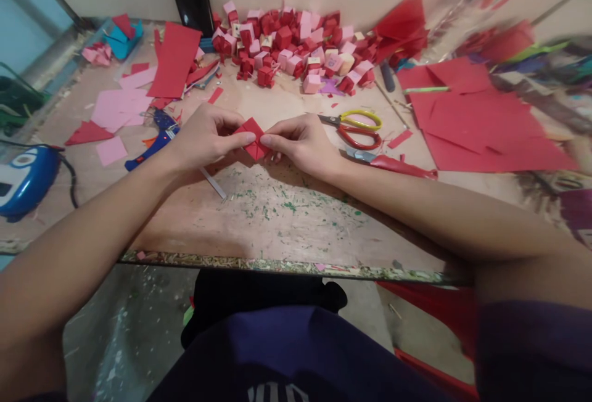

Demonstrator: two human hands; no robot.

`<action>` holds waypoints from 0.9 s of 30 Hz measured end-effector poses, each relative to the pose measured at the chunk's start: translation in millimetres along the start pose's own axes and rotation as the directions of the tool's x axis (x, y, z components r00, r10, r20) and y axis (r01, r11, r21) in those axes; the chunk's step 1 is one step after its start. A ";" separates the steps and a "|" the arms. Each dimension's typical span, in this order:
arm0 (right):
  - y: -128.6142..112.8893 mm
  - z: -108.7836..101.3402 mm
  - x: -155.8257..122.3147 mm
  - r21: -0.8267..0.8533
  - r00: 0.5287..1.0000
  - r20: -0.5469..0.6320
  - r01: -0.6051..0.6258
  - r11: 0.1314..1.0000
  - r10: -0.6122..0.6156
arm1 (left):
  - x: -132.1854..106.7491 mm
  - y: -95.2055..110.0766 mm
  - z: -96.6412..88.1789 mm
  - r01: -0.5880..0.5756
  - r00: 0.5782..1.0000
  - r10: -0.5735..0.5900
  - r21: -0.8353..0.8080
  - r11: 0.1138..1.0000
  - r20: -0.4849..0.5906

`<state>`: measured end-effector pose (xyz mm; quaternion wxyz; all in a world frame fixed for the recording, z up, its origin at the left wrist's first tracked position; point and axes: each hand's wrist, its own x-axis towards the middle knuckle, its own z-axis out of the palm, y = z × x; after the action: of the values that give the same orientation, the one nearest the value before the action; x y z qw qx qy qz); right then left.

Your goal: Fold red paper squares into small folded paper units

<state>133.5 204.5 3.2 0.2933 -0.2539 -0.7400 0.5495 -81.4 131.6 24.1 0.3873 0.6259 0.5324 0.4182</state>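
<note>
A small red folded paper square, creased and turned corner-up, is held a little above the table. My left hand pinches its left side, thumb on top and fingers beneath. From the other side my right hand pinches the right corner, also with the thumb on top. The two thumb tips almost meet over the paper. Just right of my right hand lie scissors with yellow and red handles. A blue hot glue gun rests partly behind my left wrist.
Red and pink paper cubes are heaped along the wall. Red sheets lie at the right, pink sheets at the left. A red-handled cutting tool sits near my right forearm, and a blue device stands far left.
</note>
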 end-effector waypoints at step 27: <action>-4.1 -7.4 2.3 -0.107 0.999 -0.031 -0.032 0.994 0.029 | 10.3 -1.7 -2.7 -0.066 0.985 0.058 0.045 0.997 0.160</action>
<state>136.9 210.0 9.2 0.2817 -0.2889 -0.7602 0.5092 -83.6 142.2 24.7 0.3994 0.6829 0.4903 0.3656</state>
